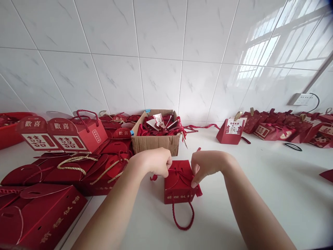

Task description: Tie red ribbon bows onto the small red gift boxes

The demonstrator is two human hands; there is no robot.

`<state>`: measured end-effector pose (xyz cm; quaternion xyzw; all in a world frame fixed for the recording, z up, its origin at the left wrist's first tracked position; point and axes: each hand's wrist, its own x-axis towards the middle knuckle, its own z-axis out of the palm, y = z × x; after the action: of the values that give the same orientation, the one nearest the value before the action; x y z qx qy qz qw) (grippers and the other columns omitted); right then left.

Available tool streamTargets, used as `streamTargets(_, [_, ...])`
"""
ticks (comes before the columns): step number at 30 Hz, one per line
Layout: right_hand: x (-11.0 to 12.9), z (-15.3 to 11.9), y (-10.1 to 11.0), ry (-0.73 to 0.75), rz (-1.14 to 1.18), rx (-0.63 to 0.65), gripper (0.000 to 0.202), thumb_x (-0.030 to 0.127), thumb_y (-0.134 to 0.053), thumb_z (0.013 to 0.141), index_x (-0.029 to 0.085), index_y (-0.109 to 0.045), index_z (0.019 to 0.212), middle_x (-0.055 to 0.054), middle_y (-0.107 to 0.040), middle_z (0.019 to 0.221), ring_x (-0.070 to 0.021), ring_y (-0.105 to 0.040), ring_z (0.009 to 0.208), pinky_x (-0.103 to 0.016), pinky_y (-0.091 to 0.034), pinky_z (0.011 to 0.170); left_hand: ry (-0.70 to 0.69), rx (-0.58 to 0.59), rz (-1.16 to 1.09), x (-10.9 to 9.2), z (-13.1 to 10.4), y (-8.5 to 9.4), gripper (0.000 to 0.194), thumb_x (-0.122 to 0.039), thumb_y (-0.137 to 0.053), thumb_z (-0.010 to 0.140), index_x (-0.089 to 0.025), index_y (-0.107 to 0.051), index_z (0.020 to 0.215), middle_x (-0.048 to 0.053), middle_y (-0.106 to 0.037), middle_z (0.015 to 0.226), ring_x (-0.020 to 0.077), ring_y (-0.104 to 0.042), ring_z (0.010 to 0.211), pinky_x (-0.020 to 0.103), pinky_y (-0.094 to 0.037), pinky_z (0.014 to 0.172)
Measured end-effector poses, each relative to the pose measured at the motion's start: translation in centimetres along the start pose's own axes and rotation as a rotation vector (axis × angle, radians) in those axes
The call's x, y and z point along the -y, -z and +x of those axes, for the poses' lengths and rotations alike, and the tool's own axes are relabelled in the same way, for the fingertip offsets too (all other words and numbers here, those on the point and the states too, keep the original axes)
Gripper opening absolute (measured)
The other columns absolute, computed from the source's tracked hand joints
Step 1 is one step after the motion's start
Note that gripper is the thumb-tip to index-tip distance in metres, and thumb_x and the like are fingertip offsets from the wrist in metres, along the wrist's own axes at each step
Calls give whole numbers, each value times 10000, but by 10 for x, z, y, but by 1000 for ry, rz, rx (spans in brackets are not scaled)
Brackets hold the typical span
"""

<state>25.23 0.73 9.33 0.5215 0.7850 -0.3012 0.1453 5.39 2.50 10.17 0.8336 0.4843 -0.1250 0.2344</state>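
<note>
A small red gift box [179, 194] sits on the white table in front of me, with gold characters on its near side. A red rope handle [183, 229] hangs from that side onto the table. Across the box top runs a thin red ribbon [179, 171]. My left hand [158, 161] is closed at the box's left edge, pinching the ribbon. On the right edge my right hand [205, 168] has thumb and fingers together on the ribbon, with a ribbon end hanging below it.
A cardboard box [156, 143] of red ribbons and cards stands behind. Many red boxes [62, 173] with rope handles cover the left. More red boxes [231, 132] line the back right, near a black band [293, 147]. A tiled wall [161, 80] rises behind.
</note>
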Motion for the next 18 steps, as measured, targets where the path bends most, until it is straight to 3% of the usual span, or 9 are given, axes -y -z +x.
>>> streamTargets(8, [-8, -4, 0, 81, 111, -46, 280, 480, -748, 587, 239, -737, 727, 11, -714, 909, -206, -620, 845, -262, -422, 639, -37, 2, -36, 4, 0, 1, 106, -142, -499, 477, -197, -408, 477, -16, -480, 503, 115, -369, 433, 255, -242, 427])
streamTargets(18, [-18, -2, 3, 7, 125, 2, 294, 493, -753, 560, 244, -729, 716, 16, -703, 822, -194, -599, 804, -265, -395, 604, -77, 33, -75, 10, -1, 4, 86, -159, -479, 507, -199, -405, 527, -16, -527, 566, 139, -493, 504, 243, -284, 455])
